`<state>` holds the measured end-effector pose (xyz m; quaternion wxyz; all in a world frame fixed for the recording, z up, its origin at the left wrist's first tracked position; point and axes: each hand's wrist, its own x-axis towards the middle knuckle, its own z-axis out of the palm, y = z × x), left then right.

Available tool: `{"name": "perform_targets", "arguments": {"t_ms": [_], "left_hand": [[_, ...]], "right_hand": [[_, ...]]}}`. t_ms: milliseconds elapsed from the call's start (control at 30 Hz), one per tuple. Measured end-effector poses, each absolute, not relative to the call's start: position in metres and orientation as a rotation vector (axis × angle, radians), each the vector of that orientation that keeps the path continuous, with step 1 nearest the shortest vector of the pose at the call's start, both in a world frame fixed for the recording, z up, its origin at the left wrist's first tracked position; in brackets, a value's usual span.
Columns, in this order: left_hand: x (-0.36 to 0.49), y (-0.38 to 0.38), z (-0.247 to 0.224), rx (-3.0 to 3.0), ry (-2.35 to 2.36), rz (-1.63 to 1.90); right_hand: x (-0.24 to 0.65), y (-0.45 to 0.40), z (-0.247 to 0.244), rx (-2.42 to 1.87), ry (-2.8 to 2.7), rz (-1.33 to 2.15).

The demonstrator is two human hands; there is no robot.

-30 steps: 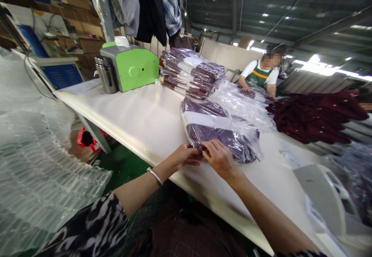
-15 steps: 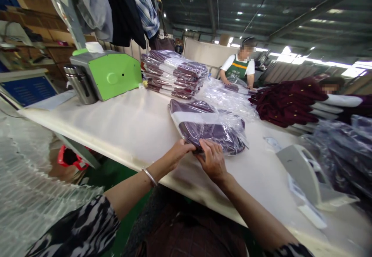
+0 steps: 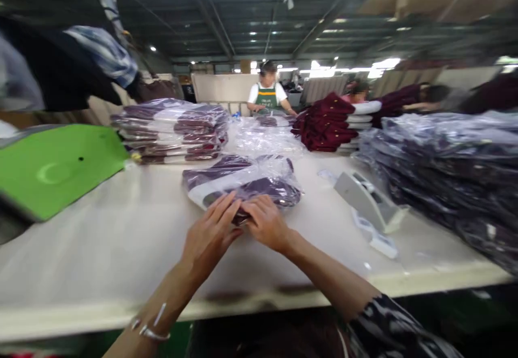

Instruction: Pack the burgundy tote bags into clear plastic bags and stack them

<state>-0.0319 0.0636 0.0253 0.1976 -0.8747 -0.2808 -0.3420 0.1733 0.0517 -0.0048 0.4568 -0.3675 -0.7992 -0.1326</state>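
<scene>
Dark purple folded garment with a pale band, in a glossy clear plastic bag (image 3: 246, 181), lies flat on the long cream-coloured table (image 3: 133, 261), directly before the person. It is already inside its bag; whether the near edge is sealed cannot be told. The right hand (image 3: 266, 222) curls its fingers around that edge, pinching it narrowly; the left hand (image 3: 211, 229) lays extended fingers there, its grip unclear. Beyond, to the left, a neat stack of similar bagged garments (image 3: 172, 131) already stands, apart from this one.
</scene>
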Motion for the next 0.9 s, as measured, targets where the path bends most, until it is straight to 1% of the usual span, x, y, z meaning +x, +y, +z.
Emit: {"name": "perform_targets", "arguments": {"t_ms": [233, 333, 433, 500, 567, 667, 733, 767, 833, 900], "left_hand": [[-0.015, 0.101, -0.004, -2.548, -0.644, -1.167], [-0.010, 0.105, -0.004, -2.552, -0.535, -1.137], [-0.002, 0.100, -0.001, -2.501, -0.436, -1.085], [0.002, 0.096, -0.001, -2.454, -0.415, -1.094], [0.005, 0.093, -0.003, -2.421, -0.426, -1.118], [0.005, 0.090, -0.007, -2.429, -0.449, -1.136], [0.005, 0.089, -0.011, -2.455, -0.454, -1.145], [0.005, 0.088, -0.013, -2.465, -0.459, -1.151], [0.005, 0.088, -0.017, -2.489, -0.480, -1.156], [0.004, 0.090, -0.025, -2.510, -0.514, -1.162]], "right_hand": [[0.189, 0.055, -0.012, -1.075, -1.997, -0.223], [0.192, 0.050, -0.015, -1.162, -1.967, -0.125], [0.209, 0.033, -0.004, -1.136, -2.034, -0.036], [0.244, 0.013, 0.010, -1.109, -2.020, -0.008], [0.303, -0.010, 0.028, -1.205, -1.853, -0.014], [0.412, -0.042, 0.050, -1.690, -1.277, -0.025], [0.474, -0.055, 0.056, -2.020, -0.951, 0.168], [0.497, -0.058, 0.055, -2.086, -0.881, 0.250], [0.525, -0.060, 0.050, -2.145, -0.821, 0.442], [0.534, -0.056, 0.043, -2.140, -0.811, 0.597]]}}
